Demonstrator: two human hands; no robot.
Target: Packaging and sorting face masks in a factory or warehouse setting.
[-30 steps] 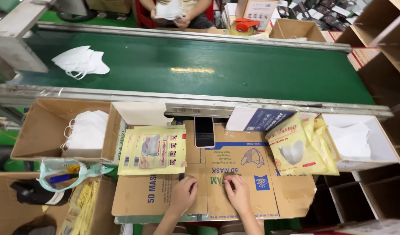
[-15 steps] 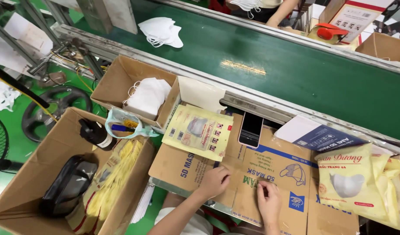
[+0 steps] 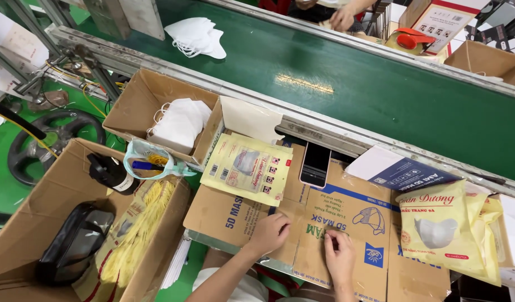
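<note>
- Resting flat on a flattened cardboard sheet (image 3: 347, 215): left hand (image 3: 268, 232) and right hand (image 3: 340, 254), both empty, fingers loosely spread and bent, fingertips pressing the printed brown surface.
- Lying just apart from each other, left hand near the sheet's middle fold, right hand nearer the sheet's front edge.
- Covering the work surface below a green conveyor belt (image 3: 352, 84), with a metal rail between belt and sheet.
- Sitting on the sheet's upper left: a small stack of yellow mask packets (image 3: 249, 168), just above the left hand, not touching it.
- Lying dark-screened at the sheet's top edge: a phone (image 3: 315, 164), beside the packets.
- Piled at the right: more yellow packets (image 3: 445, 229) with a white mask showing through, well apart from the right hand; a dark blue and white box (image 3: 400, 170) above them.
- Standing at the left: an open carton of white masks (image 3: 179, 123); a second pile of white masks (image 3: 197, 36) on the belt.
- Holding a black pouch (image 3: 73, 246) and a bundle of yellow ties (image 3: 137, 235): a large carton at lower left.
- Working across the belt: another person's hand (image 3: 344, 17).
</note>
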